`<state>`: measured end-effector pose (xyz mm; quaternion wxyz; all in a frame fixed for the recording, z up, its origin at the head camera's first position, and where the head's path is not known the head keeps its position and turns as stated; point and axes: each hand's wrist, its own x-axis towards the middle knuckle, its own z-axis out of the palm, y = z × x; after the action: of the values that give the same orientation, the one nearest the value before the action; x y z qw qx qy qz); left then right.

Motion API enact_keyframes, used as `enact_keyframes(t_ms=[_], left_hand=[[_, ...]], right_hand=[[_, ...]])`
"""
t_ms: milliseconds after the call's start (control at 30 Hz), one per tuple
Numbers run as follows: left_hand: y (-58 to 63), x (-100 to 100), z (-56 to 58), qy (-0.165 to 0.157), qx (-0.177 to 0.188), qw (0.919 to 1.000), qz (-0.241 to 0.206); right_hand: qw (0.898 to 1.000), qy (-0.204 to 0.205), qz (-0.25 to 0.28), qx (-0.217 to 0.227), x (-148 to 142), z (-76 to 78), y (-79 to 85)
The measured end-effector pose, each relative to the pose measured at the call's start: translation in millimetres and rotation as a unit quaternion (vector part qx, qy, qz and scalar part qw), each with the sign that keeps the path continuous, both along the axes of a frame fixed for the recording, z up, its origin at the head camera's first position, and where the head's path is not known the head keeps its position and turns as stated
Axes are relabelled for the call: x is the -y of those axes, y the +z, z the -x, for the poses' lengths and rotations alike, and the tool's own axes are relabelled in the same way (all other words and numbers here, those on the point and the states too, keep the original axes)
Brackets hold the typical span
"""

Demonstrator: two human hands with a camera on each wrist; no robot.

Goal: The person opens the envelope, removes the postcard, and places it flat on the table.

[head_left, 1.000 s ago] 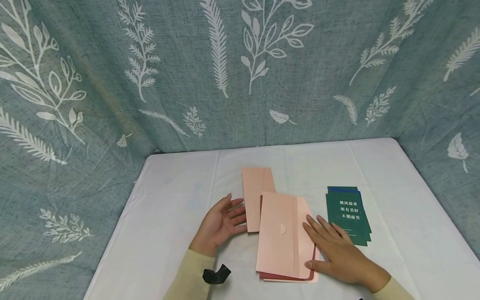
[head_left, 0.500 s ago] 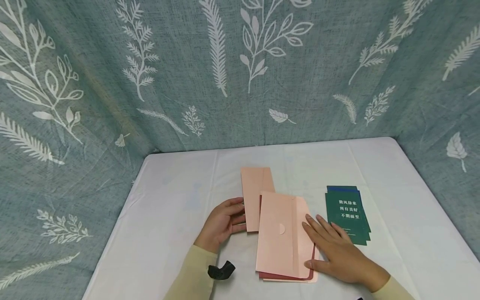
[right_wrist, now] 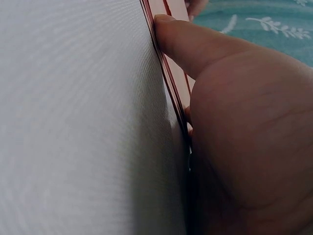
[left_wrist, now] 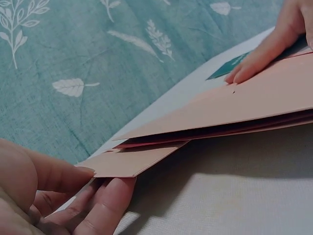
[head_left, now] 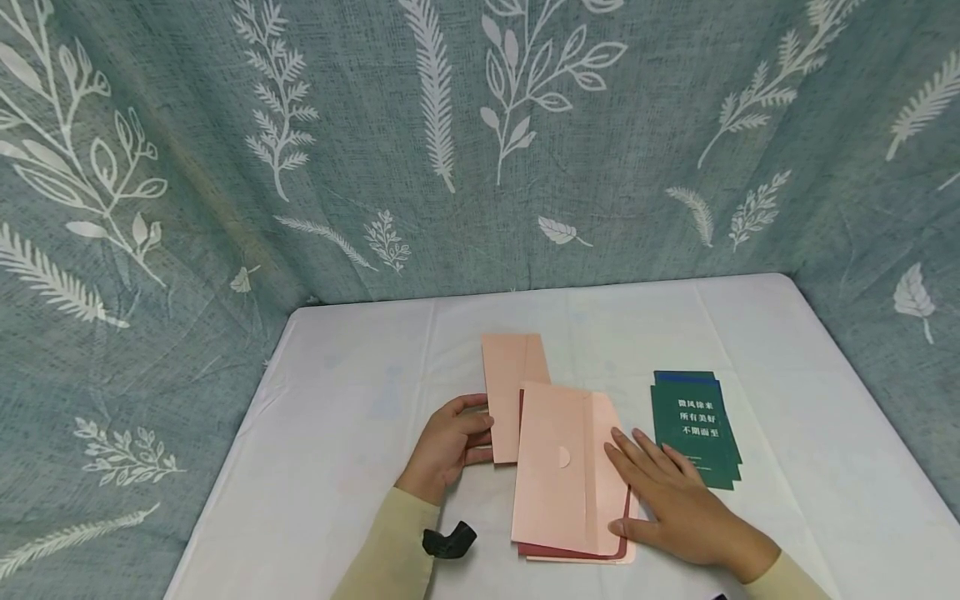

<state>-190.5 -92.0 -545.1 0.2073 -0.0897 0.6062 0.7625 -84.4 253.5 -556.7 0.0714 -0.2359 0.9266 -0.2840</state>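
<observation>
My left hand point(head_left: 444, 446) pinches the left edge of a pale pink envelope point(head_left: 504, 396), thumb on top and fingers underneath, as the left wrist view shows. Part of that envelope lies beneath a small stack, whose top piece is another pink envelope point(head_left: 551, 500) with a half-round notch. A dark red envelope point(head_left: 570, 553) peeks out below it, with a further pink edge under that. My right hand point(head_left: 675, 508) rests spread on the right side of the stack, its fingertips on the top envelope's flap and its thumb point(right_wrist: 171, 36) at the edge.
Beyond my right fingers lies a fanned pile of green cards point(head_left: 693, 425) with white characters and a blue strip. A white cloth covers the table point(head_left: 360, 375). Teal leaf-patterned curtain point(head_left: 465, 233) hangs along the back and sides. A black strap end point(head_left: 448, 542) sticks out by my left sleeve.
My left hand has turned from open, palm-up fingers beside the pink envelope to a thumb-and-finger pinch on its edge. The right hand and the envelopes have stayed in place.
</observation>
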Motion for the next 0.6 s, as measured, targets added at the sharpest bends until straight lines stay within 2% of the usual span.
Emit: enact_keyframes(t_ms=[600], left_hand=[[2.6,0.6,-1.7,0.038,-0.004,0.9992,0.010]], right_hand=[[1.000,0.007,0.007,0.003,-1.3,0.8,3.8]])
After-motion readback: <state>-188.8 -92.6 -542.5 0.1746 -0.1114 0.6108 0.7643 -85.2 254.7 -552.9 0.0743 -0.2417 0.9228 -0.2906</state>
